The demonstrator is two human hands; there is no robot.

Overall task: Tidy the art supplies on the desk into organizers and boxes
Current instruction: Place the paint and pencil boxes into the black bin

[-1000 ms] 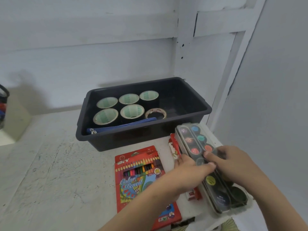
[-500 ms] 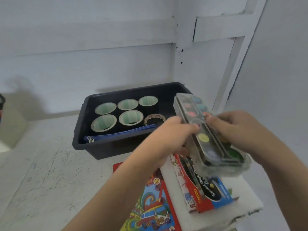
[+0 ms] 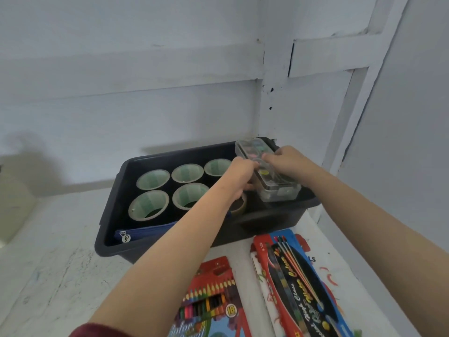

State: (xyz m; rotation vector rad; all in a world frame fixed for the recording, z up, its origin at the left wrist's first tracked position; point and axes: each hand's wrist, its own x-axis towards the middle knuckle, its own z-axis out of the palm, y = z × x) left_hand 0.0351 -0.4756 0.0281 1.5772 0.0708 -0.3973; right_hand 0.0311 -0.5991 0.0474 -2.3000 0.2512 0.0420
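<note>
1. Left forearm (image 3: pixel 194 234) covers most of the clear tape roll (image 3: pixel 240 207).
2. Pencil box (image 3: pixel 209 297) and paint carton (image 3: pixel 301 283) run off the bottom edge.
3. Paint palette (image 3: pixel 279 188): pans blurred, colours hard to name.
4. Blue pouch (image 3: pixel 145 233) half-hidden behind the bin (image 3: pixel 267 222) wall.

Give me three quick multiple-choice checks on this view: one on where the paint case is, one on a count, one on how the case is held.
1. Where is the clear paint case?
A. flat on the desk
B. over the right end of the dark bin
C. under the bin

2. How many green-cored tape rolls stand in the bin?
A. three
B. eight
C. five

3. How is the case held?
A. the left hand and the right hand both grip it
B. one hand only
C. no hand touches it

Answers:
1 B, the case shows above the bin's right end.
2 C, three rolls stand at the back and two in front.
3 A, fingers of both hands curl round its sides.
</note>
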